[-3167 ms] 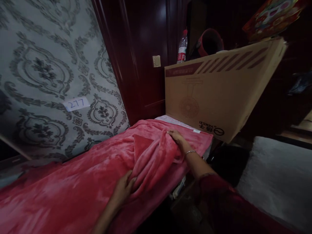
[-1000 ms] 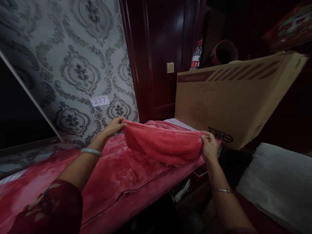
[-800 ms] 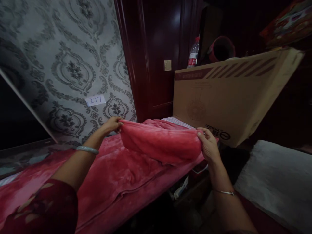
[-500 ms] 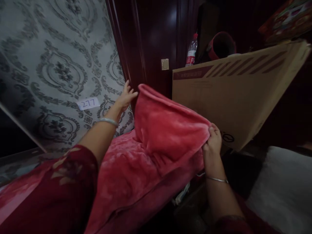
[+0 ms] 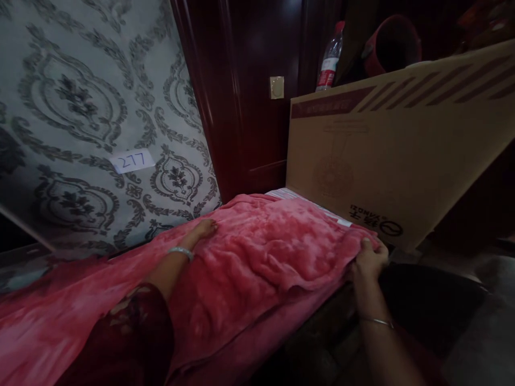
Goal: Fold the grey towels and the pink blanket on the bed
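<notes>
Dark red floral sleeve; pale bangle left wrist; thin silver bracelet right

Left hand flat on red fleece blanket, right hand gripping its near corner, cardboard box just beyond right hand, patterned wall behind left hand.

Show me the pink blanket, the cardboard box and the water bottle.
blanket (image 5: 265, 241), head view, its rumpled top.
box (image 5: 386, 155), head view, its broad front face.
bottle (image 5: 330, 61), head view, its red label.
</notes>
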`<state>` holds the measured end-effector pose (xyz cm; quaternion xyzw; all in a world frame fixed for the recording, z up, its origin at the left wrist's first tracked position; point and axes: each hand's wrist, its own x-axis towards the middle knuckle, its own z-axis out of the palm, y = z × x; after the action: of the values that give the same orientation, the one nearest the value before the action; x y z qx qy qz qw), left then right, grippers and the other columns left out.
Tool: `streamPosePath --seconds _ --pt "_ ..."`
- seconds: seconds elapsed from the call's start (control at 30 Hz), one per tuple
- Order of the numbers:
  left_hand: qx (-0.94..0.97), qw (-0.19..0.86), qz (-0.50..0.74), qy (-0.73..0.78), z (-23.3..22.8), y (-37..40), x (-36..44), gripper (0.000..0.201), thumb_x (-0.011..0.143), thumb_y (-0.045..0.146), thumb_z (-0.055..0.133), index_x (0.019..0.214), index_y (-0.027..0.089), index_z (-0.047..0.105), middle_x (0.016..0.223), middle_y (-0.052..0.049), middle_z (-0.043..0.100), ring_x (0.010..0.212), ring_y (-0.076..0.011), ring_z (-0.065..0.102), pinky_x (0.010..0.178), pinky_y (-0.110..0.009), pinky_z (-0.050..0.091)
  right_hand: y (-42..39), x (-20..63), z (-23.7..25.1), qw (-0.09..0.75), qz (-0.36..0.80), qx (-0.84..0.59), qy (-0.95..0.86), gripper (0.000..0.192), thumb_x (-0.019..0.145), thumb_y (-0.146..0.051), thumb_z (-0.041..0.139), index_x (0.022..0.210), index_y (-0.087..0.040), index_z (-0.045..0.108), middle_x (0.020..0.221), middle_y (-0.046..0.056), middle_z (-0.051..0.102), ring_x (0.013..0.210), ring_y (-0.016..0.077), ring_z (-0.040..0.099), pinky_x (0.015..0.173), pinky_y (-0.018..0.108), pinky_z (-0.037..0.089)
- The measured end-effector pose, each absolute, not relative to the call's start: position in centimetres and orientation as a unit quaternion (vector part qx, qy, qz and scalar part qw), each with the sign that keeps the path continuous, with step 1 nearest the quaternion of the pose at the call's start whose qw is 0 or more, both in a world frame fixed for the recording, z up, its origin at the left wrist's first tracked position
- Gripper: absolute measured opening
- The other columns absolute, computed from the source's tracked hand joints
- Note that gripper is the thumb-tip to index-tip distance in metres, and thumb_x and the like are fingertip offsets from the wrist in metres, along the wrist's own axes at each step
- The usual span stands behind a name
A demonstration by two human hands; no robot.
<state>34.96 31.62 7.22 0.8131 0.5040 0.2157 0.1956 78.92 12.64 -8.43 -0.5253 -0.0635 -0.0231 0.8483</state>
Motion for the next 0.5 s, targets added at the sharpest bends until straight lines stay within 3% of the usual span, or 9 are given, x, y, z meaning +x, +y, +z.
streamPosePath --seconds 0.07,0.13,0.27,0.37,0.5 --pt "0.809 0.175 0.24 0.507 6.6 31.2 34.6 0.017 0.085 0.022 0.071 0.073 0.014 0.062 0.078 -0.003 0.062 0.079 -0.0203 0.063 0.078 -0.036 0.053 12.8 78.6 -7.7 0.839 -0.033 -0.536 -0.088 0.042 0.065 -0.037 0.069 0.103 -0.021 0.059 0.102 0.003 0.062 0.1 0.0238 0.062 0.099 0.046 0.05" --pt "0.812 0.161 0.264 0.495 6.1 30.0 35.6 0.02 0.081 0.015 0.067 0.064 0.017 0.057 0.073 -0.004 0.059 0.08 -0.0224 0.061 0.082 -0.037 0.049 13.2 78.3 -6.3 0.83 -0.044 -0.544 -0.111 0.041 0.066 -0.033 0.068 0.105 -0.021 0.062 0.105 0.003 0.062 0.102 0.0223 0.062 0.103 0.044 0.048" --pt "0.855 0.163 0.258 0.42 4.5 23.5 39.0 0.01 0.086 0.019 0.056 0.078 0.02 0.062 0.089 -0.007 0.065 0.091 -0.0235 0.059 0.091 -0.038 0.047 15.3 79.1 -1.5 0.85 -0.042 -0.519 -0.086 0.035 0.072 -0.024 0.062 0.107 -0.02 0.06 0.103 0.003 0.061 0.097 0.0196 0.062 0.101 0.043 0.05" --pt "0.92 0.137 0.197 0.309 2.9 16.6 39.0 0.017 0.093 0.03 0.05 0.092 0.02 0.064 0.098 -0.009 0.066 0.092 -0.0239 0.06 0.089 -0.04 0.05 17.4 81.0 2.7 0.877 -0.046 -0.477 -0.04 0.028 0.076 -0.014 0.057 0.103 -0.02 0.058 0.1 0.002 0.058 0.097 0.0166 0.062 0.099 0.037 0.052" --pt "0.929 0.1 0.197 0.297 0.7 9.9 35.5 0.028 0.095 0.036 0.054 0.115 0.019 0.061 0.114 -0.011 0.066 0.102 -0.0257 0.063 0.091 -0.043 0.053 19.5 83.2 6.5 0.877 -0.045 -0.477 -0.027 0.032 0.075 -0.002 0.05 0.1 -0.023 0.053 0.101 0.0 0.056 0.098 0.0119 0.063 0.098 0.031 0.052"
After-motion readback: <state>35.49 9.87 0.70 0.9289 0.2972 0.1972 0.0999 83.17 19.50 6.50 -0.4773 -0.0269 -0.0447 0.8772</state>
